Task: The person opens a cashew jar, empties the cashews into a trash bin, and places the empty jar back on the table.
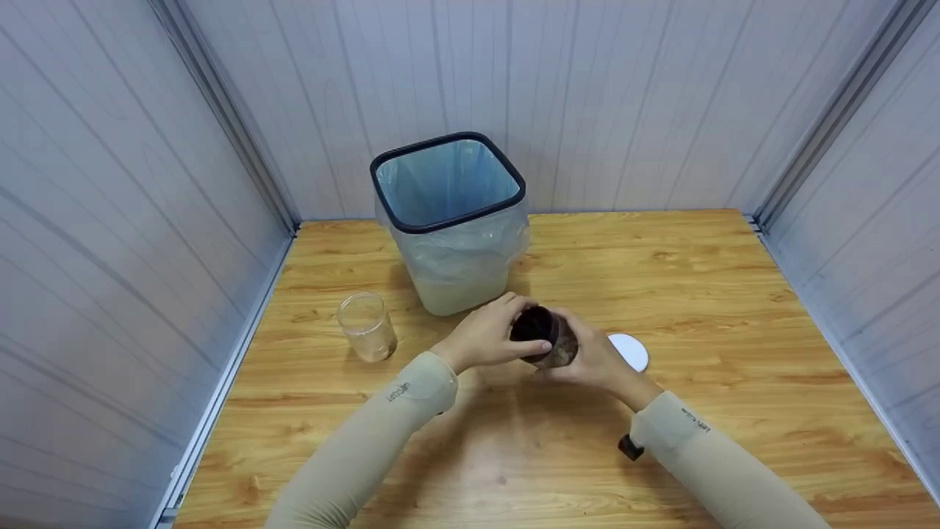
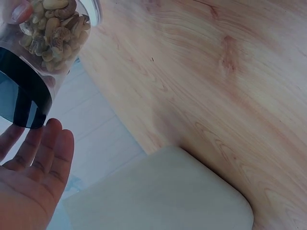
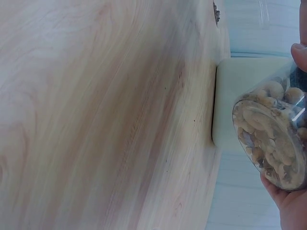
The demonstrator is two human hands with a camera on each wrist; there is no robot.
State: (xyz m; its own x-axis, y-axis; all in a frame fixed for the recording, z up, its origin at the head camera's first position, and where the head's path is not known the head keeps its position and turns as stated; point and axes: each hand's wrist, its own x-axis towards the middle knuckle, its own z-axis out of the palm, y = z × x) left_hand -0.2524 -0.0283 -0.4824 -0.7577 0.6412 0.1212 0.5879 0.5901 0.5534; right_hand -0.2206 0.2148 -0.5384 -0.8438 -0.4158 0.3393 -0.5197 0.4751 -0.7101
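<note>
A clear jar (image 2: 60, 36) of mixed nuts with a black lid (image 1: 534, 328) is held tilted above the table, in front of the bin. My right hand (image 1: 587, 356) grips the jar's body from the right. On the other side, my left hand (image 1: 488, 334) holds the black lid, thumb on the near side and fingers on the far side. The left fingertips (image 2: 53, 125) meet the lid's edge in the left wrist view. Through the jar's base (image 3: 271, 143), the right wrist view shows nuts packed inside. The lid appears to be on the jar.
A bin (image 1: 448, 283) with a black rim and a clear liner stands at the back. Left of it is a clear glass cup (image 1: 367, 327). A white disc (image 1: 629, 353) lies on the wooden table (image 1: 720, 308) by my right hand. Pale panel walls (image 1: 624, 95) enclose the table.
</note>
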